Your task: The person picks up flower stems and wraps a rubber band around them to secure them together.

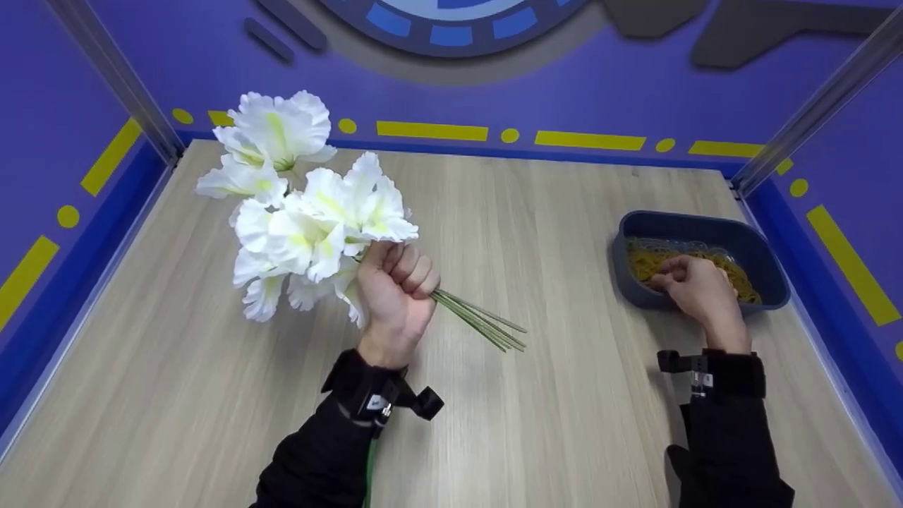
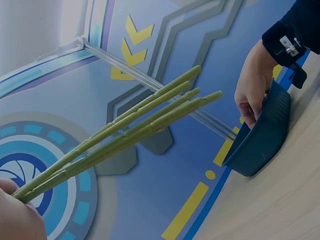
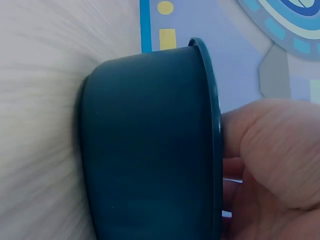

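Note:
My left hand (image 1: 398, 289) grips a bunch of white artificial flowers (image 1: 310, 229) around the stems, just below the blooms. The ruffled petals have yellow-green centres and spread to the far left of the fist. Several green stems (image 2: 125, 132) stick out past the other side of the hand, their ends loose in the air. On the right, my right hand (image 1: 698, 293) reaches down into a dark blue bin (image 1: 635, 293) of thin yellowish-brown loops that look like rubber bands (image 1: 741, 282). Its thumb and fingers are bent among the bands. The bin wall hides the fingertips in the right wrist view (image 3: 155, 140).
A light wood-grain table (image 1: 536, 423) lies under everything. Blue panels (image 1: 494, 99) with yellow marks stand along its back and sides. Metal posts (image 1: 811, 99) rise at the back corners, the right one just behind the bin.

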The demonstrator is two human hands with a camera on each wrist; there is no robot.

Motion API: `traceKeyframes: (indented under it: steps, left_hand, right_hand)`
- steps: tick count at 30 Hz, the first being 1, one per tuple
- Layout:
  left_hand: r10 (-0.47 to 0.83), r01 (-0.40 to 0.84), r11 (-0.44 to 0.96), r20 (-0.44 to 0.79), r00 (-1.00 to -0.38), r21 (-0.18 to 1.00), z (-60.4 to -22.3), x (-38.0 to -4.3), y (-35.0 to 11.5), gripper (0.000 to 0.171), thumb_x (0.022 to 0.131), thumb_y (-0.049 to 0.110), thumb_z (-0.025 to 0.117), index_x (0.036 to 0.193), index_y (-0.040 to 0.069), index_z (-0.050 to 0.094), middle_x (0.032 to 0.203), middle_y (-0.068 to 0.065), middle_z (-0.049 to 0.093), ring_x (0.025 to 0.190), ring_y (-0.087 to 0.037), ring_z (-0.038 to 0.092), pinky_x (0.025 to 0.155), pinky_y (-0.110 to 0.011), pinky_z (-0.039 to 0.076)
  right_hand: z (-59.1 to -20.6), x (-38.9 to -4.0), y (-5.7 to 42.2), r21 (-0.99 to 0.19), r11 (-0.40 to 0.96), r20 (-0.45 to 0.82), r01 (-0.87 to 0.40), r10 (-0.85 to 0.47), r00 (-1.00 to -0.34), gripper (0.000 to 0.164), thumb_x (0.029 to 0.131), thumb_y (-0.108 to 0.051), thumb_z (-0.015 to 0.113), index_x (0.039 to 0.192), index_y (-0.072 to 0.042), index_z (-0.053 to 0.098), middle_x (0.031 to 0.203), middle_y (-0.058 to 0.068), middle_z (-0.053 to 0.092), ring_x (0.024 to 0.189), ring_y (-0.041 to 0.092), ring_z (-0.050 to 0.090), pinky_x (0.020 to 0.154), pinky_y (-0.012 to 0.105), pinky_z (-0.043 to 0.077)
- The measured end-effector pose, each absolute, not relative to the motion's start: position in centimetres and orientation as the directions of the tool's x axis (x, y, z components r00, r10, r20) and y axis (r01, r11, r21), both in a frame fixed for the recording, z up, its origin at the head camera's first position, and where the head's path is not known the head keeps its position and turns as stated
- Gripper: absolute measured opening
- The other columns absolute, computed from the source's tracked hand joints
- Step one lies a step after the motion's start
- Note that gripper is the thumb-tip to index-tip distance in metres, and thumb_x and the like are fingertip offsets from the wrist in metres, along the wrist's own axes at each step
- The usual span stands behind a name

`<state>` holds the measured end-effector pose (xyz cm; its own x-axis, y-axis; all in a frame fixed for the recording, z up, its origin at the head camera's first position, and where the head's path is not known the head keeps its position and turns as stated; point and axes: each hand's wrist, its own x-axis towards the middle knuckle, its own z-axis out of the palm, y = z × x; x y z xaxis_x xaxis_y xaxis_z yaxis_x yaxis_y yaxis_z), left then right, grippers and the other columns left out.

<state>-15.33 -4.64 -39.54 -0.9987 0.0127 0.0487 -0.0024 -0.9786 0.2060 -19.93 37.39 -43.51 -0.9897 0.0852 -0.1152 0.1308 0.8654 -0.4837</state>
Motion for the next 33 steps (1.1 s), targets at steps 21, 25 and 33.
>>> traceKeyframes:
  steps: [21,25,33]
  left_hand:
    - [0.030,-0.017,-0.981,0.067,-0.997,0.193,-39.4,-15.3,-5.0,0.038,0.097,0.011,0.035,0.062,0.017,0.020,0.052,0.009,0.019,0.044,-0.005,0.013,0.043,-0.018,0.009]
    - [0.024,-0.010,-0.981,0.069,-0.997,0.196,-39.4,-15.2,-5.0,0.038,0.097,0.012,0.035,0.062,0.018,0.021,0.052,0.009,0.019,0.044,-0.005,0.013,0.043,-0.018,0.009]
    - [0.018,-0.003,-0.979,0.072,-0.997,0.204,-39.2,-15.3,-4.8,0.040,0.100,0.011,0.029,0.061,0.018,0.023,0.051,0.009,0.020,0.044,-0.005,0.014,0.042,-0.019,0.009]
  right_hand:
    - [-37.5,-16.0,33.0,-0.522,0.812,0.284,-0.263,-0.125,-0.951,0.029,0.104,-0.030,0.059,0.107,-0.004,0.068,0.073,0.005,0.059,0.061,0.016,0.054,0.053,0.021,0.038]
    - [-36.8,-14.7,30.4,-0.546,0.735,0.321,-0.401,-0.258,-0.911,0.016,0.103,-0.021,0.061,0.103,-0.008,0.071,0.081,-0.001,0.068,0.067,0.010,0.061,0.058,0.017,0.043]
    - [-35.9,-12.7,27.5,-0.481,0.623,0.327,-0.617,-0.526,-0.785,0.014,0.096,-0.010,0.069,0.104,-0.020,0.074,0.094,-0.013,0.072,0.074,0.003,0.062,0.065,0.016,0.045]
